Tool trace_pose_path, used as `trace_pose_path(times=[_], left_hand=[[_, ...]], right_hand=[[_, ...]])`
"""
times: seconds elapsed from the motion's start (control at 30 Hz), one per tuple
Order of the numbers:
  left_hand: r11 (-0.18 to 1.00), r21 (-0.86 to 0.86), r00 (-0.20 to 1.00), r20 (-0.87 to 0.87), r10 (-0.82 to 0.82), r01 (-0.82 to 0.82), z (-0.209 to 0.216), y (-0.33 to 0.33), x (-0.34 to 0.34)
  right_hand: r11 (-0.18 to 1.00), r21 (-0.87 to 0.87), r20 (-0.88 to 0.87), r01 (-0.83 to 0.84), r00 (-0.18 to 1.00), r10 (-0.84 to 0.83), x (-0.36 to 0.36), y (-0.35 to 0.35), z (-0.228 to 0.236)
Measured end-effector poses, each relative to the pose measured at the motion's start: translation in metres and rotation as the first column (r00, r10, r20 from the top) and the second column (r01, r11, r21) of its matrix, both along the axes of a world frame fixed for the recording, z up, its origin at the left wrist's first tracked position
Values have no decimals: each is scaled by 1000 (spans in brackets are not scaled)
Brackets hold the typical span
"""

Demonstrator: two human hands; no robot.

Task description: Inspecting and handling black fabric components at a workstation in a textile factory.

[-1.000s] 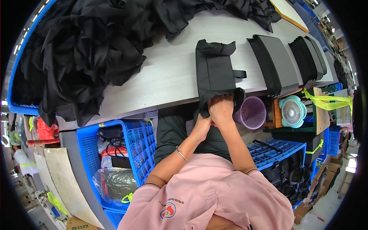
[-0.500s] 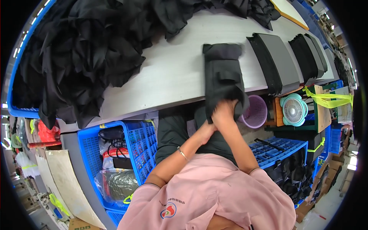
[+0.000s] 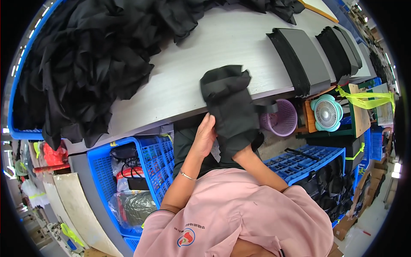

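A black fabric pouch (image 3: 233,111) stretches from my lap up over the table's front edge, its far end bunched and a short strap sticking out on its right. At its near end my right hand (image 3: 244,155) goes into or under the cloth; the fingers are hidden, and only the wrist side shows. My left hand (image 3: 206,135) lies along the pouch's left side, fingers straight and close together, at or touching the cloth. To the right on the table stand stacks of flat black and grey panels, the nearer stack (image 3: 302,60) and a farther one (image 3: 338,51).
A large heap of black cloth (image 3: 98,55) covers the left of the pale table (image 3: 180,81). Below its edge stand a purple basket (image 3: 284,118), a small fan (image 3: 326,112) and a blue crate (image 3: 312,165) at right. Another blue crate (image 3: 156,167) with bagged goods is at left.
The pouch has shifted left and nearer. My left hand has come away from beside the right and now lies flat by the pouch's left side; my right hand has gone out of sight in the cloth.
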State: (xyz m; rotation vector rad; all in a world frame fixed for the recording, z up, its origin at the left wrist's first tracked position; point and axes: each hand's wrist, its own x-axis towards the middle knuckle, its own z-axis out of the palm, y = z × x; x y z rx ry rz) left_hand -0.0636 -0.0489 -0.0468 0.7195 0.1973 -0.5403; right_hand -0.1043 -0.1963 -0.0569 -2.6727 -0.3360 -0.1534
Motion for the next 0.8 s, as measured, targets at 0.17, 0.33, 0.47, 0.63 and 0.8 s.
trace_pose_path(times=[0.17, 0.33, 0.47, 0.63, 0.8], left_hand=[[986, 144, 996, 42, 81, -86, 7, -5, 6], [937, 287, 946, 306, 109, -201, 8, 16, -1], [944, 319, 953, 303, -20, -81, 3, 30, -7], [903, 429, 916, 376, -140, -38, 2, 36, -12], [862, 505, 875, 437, -205, -50, 13, 39, -9]], right_hand=[[993, 48, -332, -108, 936, 118, -29, -6, 65], [589, 742, -184, 319, 943, -278, -32, -45, 128], [372, 814, -375, 446, 893, -250, 19, -75, 129], [89, 768, -618, 634, 697, 362, 45, -87, 123], [71, 781, -601, 621, 715, 356, 49, -81, 119]])
